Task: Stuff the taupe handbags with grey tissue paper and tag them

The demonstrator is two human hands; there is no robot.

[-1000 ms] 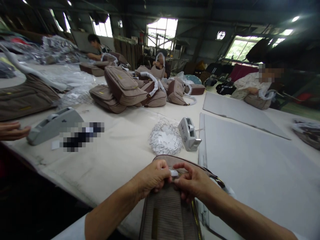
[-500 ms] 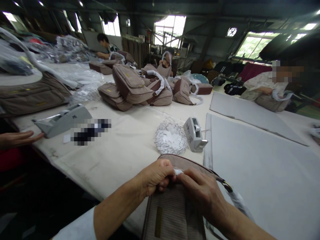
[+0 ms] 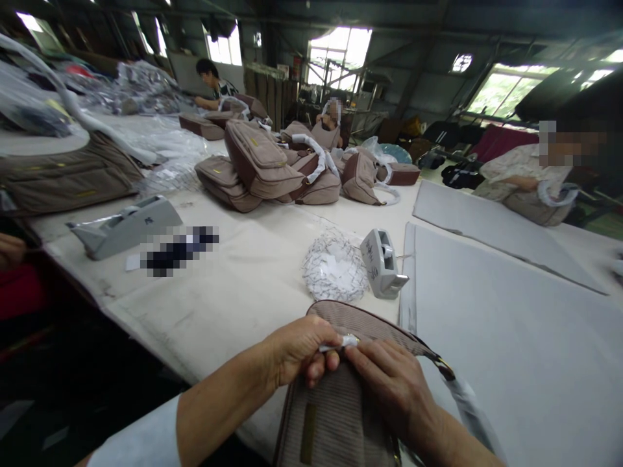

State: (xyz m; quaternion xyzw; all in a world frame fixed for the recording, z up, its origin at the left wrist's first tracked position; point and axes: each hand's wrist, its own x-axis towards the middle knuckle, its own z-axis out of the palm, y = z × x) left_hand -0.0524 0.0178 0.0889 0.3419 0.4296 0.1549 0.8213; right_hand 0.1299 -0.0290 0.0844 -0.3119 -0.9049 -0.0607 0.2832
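Observation:
A taupe ribbed fabric shoulder bag (image 3: 335, 415) lies under my hands at the bottom of the view, with a small dark-gold patch on its front. My left hand (image 3: 302, 353) pinches a small white strip (image 3: 339, 343) at the bag's top edge. My right hand (image 3: 389, 383) grips the same edge just beside it, fingertips at the strip's end. The small part beneath the strip is mostly hidden by my fingers. The bag's strap (image 3: 467, 408), wrapped in white, runs off to the lower right past my right hand.
A white-covered table (image 3: 233, 305) holds grey tape dispensers (image 3: 382, 263), a heap of white paper scraps (image 3: 335, 266), grey board sheets (image 3: 506, 331) and several wrapped bags (image 3: 257, 168). A co-worker's hand (image 3: 10, 251) rests at the left edge; other people sit beyond.
My hands have come closer on the bag's top edge, and the white strip now shows more to the left. The co-worker's hand has drawn back to the left edge.

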